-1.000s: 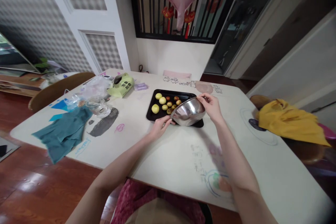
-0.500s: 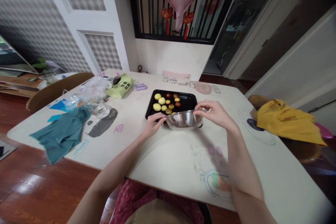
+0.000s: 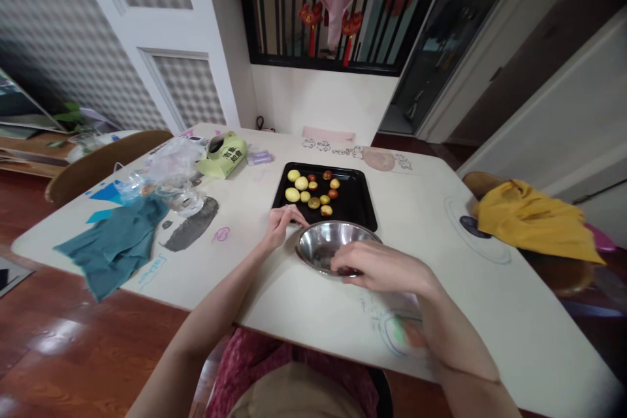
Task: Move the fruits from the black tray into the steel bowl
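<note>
A shiny metal bowl [image 3: 318, 235] rests on the table at the near edge of a black baking tray [image 3: 353, 192]. At the bowl's left rim is my left hand [image 3: 281, 223], its fingertips closed at the edge. My right hand [image 3: 379, 264] reaches over the near right rim with curled fingers inside the bowl. What those fingers hold is mostly hidden; a dark reddish bit shows beneath them. On the tray's left and middle lie several small fruits: pale yellow-green ones [image 3: 292, 194] and jujube-like ones with brown-red skin [image 3: 326, 210].
Left on the white table [image 3: 245, 261] are a teal cloth [image 3: 117, 241], clear glassware [image 3: 183, 199], plastic bags and a green tissue pack [image 3: 225, 155]. A purple packet [image 3: 260, 157] lies behind. A yellow garment [image 3: 533, 219] drapes a chair at the right.
The bowl has come down from its tilted hold over the tray's near edge onto the table, nearer me. My right hand has left the rim and moved into the bowl.
</note>
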The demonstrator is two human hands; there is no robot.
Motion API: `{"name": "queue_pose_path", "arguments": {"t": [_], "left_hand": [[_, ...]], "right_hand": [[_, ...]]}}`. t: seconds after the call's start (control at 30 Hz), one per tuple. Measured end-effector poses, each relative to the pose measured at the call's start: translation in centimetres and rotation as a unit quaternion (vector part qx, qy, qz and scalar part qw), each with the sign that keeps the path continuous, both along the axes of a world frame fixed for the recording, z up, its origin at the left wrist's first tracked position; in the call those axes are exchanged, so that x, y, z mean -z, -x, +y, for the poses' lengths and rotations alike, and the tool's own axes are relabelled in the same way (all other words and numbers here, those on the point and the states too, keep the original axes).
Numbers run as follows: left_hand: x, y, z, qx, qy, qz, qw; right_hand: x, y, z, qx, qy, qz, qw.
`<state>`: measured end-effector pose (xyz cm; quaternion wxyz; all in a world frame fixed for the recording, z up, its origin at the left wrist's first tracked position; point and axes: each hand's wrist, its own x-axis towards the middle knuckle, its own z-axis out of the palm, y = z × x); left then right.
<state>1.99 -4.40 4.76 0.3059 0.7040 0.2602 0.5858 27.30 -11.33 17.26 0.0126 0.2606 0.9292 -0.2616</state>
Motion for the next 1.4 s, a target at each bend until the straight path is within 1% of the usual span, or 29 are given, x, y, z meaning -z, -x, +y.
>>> {"name": "queue_pose_path", "arguments": {"t": [0.1,0.17,0.3,0.37,0.5,0.63,0.73,0.87,0.97,1.03,1.07,1.1,1.17,1.23,1.27,1.3,1.4], "left_hand": [[0.1,-0.3,0.0,-0.035,0.020,0.001,0.999],[0.2,-0.3,0.1,-0.049,0.032,0.009,0.998],[0.3,-0.3,0.2,-0.060,0.035,0.023,0.997],[0.4,-0.3,0.2,-0.058,0.033,0.024,0.998],[0.6,-0.5,0.1,-0.054,0.039,0.026,0.997],[0.6,-0.8,-0.1,-0.062,0.053,0.041,0.996],[0.4,-0.7,0.0,-0.066,0.060,0.036,0.995],[0.0,0.0,0.4,-0.080,0.079,0.014,0.994],[-0.2,0.5,0.8,-0.090,0.085,0.015,0.992],[-0.2,0.7,1.0,-0.090,0.083,0.025,0.992],[-0.2,0.7,1.0,-0.087,0.082,0.032,0.992],[-0.1,0.7,1.1,-0.081,0.082,0.040,0.993],[0.1,0.7,1.1,-0.069,0.085,0.056,0.992],[0.3,0.6,1.1,-0.058,0.090,0.066,0.992],[0.4,0.5,1.1,-0.055,0.092,0.067,0.992],[0.4,0.4,1.1,-0.053,0.093,0.067,0.992],[0.2,0.2,0.9,-0.042,0.087,0.069,0.993]], "right_hand": [[0.2,1.0,-0.8,0.010,0.001,-0.044,0.999],[0.5,2.0,-1.3,0.002,-0.004,-0.071,0.997],[1.4,4.0,-2.5,-0.023,-0.020,-0.133,0.991],[2.1,4.8,-2.9,-0.027,-0.026,-0.145,0.989],[3.9,6.0,-3.4,-0.030,-0.030,-0.152,0.987],[5.6,7.2,-3.5,-0.024,-0.050,-0.142,0.988],[6.2,7.9,-3.5,-0.017,-0.067,-0.119,0.990],[6.3,8.1,-3.0,-0.018,-0.081,-0.079,0.993],[5.9,7.2,-1.5,-0.004,-0.072,-0.037,0.997],[5.7,5.9,0.5,0.038,-0.070,0.015,0.997],[5.8,5.1,1.7,0.075,-0.079,0.053,0.993],[5.9,4.2,3.1,0.117,-0.094,0.093,0.984],[6.8,2.3,6.1,0.198,-0.129,0.156,0.959],[8.1,0.4,8.8,0.257,-0.154,0.186,0.936],[8.9,-0.3,10.0,0.269,-0.154,0.191,0.931],[9.7,-0.9,10.9,0.262,-0.144,0.194,0.934],[11.6,-1.8,12.5,0.205,-0.105,0.185,0.955]]}}
